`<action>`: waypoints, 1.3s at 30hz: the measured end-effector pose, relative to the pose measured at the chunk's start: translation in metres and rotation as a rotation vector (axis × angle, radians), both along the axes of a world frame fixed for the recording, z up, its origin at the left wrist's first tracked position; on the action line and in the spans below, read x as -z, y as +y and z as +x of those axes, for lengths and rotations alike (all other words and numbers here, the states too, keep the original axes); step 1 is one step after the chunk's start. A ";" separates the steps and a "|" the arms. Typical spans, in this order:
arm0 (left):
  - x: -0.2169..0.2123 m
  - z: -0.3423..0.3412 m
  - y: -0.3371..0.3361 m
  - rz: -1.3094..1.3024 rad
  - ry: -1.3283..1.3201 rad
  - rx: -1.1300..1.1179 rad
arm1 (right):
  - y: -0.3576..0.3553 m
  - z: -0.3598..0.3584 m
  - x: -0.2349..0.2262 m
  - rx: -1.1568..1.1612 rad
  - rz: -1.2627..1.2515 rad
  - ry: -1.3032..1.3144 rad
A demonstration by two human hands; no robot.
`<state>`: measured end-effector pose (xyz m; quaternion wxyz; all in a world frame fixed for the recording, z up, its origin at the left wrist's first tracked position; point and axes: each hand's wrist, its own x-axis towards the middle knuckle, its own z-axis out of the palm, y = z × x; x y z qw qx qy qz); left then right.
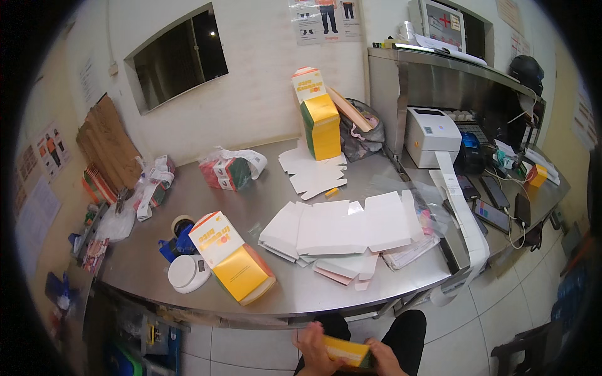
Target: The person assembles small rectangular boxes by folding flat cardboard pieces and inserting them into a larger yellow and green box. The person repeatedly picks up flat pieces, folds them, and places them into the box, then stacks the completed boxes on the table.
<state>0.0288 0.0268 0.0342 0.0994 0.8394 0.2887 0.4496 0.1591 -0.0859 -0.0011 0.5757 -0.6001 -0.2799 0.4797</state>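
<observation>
Over my lap, in front of the table's near edge, my left hand (316, 349) and my right hand (384, 358) grip a small yellow and green carton (350, 352) from its two sides. My left fingers are slightly blurred. On the steel table ahead, a yellow and white carton (241, 276) lies tilted beside a round white scale (182, 274). Unfolded white carton blanks (332, 229) lie piled at the table's middle. Farther back, a tall yellow and white carton (325, 128) stands on more white blanks (307, 170).
A blue tape dispenser (170, 247) sits behind the scale. Red-green wrapped bundles (226, 172) stand toward the back left. At right, a label printer (433, 136) trails a long paper strip (467, 219) over the edge. Phones and cables (492, 213) crowd the side counter.
</observation>
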 end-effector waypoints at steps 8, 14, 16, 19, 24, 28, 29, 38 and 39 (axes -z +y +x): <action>-0.001 -0.012 -0.004 -0.419 -0.152 0.121 | 0.018 0.017 0.000 0.221 0.166 0.314; -0.007 -0.023 0.000 -0.155 0.103 0.233 | 0.023 0.018 -0.011 0.040 0.143 -0.268; -0.004 -0.021 -0.004 -0.106 0.109 0.238 | 0.023 0.013 -0.011 0.063 0.061 -0.074; -0.002 -0.018 -0.009 0.038 0.140 0.294 | 0.024 0.008 -0.010 0.019 0.039 -0.254; -0.003 -0.017 -0.010 0.181 0.061 0.363 | 0.020 0.007 -0.025 -0.161 -0.030 -0.497; -0.005 -0.018 -0.010 0.035 0.103 0.349 | 0.012 0.009 -0.046 -0.320 0.145 -0.446; -0.005 -0.019 -0.011 0.015 0.114 0.329 | 0.010 0.011 -0.050 -0.326 0.093 -0.397; -0.002 -0.022 -0.012 -0.057 0.072 0.435 | 0.002 0.019 -0.066 -0.382 0.062 -0.177; -0.003 -0.022 -0.013 -0.067 0.092 0.439 | 0.001 0.020 -0.068 -0.366 0.071 -0.220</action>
